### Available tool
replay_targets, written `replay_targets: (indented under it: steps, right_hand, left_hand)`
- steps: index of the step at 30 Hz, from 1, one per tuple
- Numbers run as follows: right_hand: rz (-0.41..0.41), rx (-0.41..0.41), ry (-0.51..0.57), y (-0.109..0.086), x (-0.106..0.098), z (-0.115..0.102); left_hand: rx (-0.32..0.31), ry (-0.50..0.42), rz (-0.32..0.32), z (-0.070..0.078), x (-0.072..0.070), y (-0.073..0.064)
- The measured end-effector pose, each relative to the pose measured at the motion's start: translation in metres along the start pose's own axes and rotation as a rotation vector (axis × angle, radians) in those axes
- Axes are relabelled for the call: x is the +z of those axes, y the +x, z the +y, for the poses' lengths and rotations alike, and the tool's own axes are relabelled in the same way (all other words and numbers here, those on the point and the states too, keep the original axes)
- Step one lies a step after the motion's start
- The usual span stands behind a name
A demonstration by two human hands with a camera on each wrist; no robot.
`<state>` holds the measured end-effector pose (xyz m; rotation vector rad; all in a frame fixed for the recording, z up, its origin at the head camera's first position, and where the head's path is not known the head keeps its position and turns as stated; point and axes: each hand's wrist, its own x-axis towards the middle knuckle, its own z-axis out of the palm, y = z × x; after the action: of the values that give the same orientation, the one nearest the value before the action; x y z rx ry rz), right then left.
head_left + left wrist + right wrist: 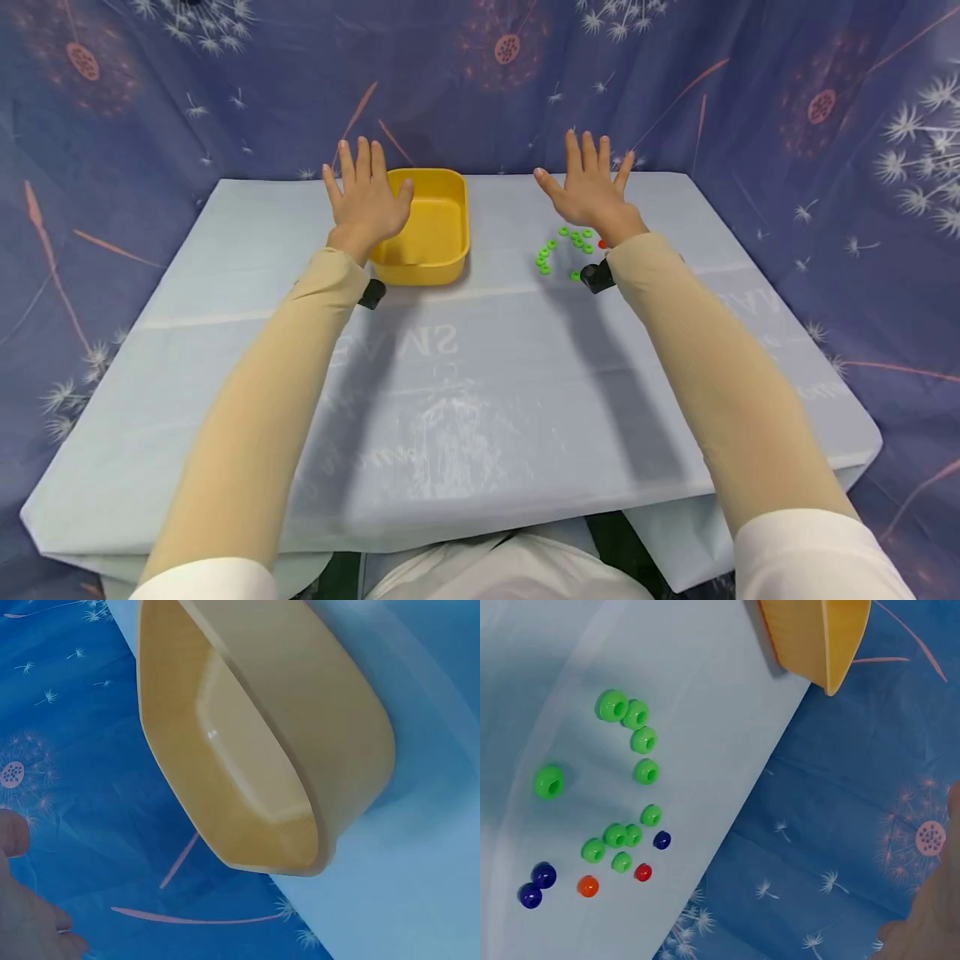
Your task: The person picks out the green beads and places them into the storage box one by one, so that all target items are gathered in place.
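With fingers spread, the left hand is held near the yellow tub, which could be shifted if bumped. Loose beads on the table could be scattered if brushed by the right hand, likewise spread and empty.

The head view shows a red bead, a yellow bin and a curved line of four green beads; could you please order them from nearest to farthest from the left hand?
1. Yellow bin: immediately right of the left hand, which overlaps it in this view.
2. Curved line of four green beads: right of the bin.
3. Red bead: farther right, by the right sleeve.
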<state>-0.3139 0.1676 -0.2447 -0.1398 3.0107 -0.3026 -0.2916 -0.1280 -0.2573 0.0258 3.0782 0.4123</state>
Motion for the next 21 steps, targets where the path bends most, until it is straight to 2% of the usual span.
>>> replay_targets:
  steps: [6,9,11,13,14,16,17,19,21]
  right_hand:
    - [0.021,-0.048,0.016,-0.009,0.007,-0.007]
    - [0.027,-0.078,0.016,-0.013,0.006,-0.015]
    - [0.055,-0.097,0.045,-0.018,0.004,-0.019]
    - [0.13,-0.113,0.119,-0.025,0.001,-0.023]
    - [0.185,-0.115,0.173,-0.031,-0.001,-0.024]
    - [0.359,-0.137,0.302,-0.043,-0.001,-0.023]
    - [0.454,-0.143,0.364,-0.049,-0.001,-0.021]
    - [0.628,-0.149,0.48,-0.063,0.001,-0.015]
    - [0.761,-0.147,0.553,-0.074,0.005,-0.006]
  left_hand:
    - [0.028,-0.009,-0.006,-0.005,0.0,-0.011]
    - [0.042,-0.037,0.026,-0.013,-0.005,-0.02]
    - [0.046,-0.113,0.142,-0.018,-0.01,-0.029]
    - [0.036,-0.227,0.332,-0.025,-0.016,-0.04]
    - [0.028,-0.299,0.444,-0.029,-0.019,-0.047]
    - [0.029,-0.459,0.666,-0.039,-0.027,-0.064]
    - [0.023,-0.537,0.741,-0.042,-0.032,-0.075]
    - [0.028,-0.705,0.834,-0.05,-0.041,-0.096]
    - [0.044,-0.854,0.862,-0.057,-0.044,-0.114]
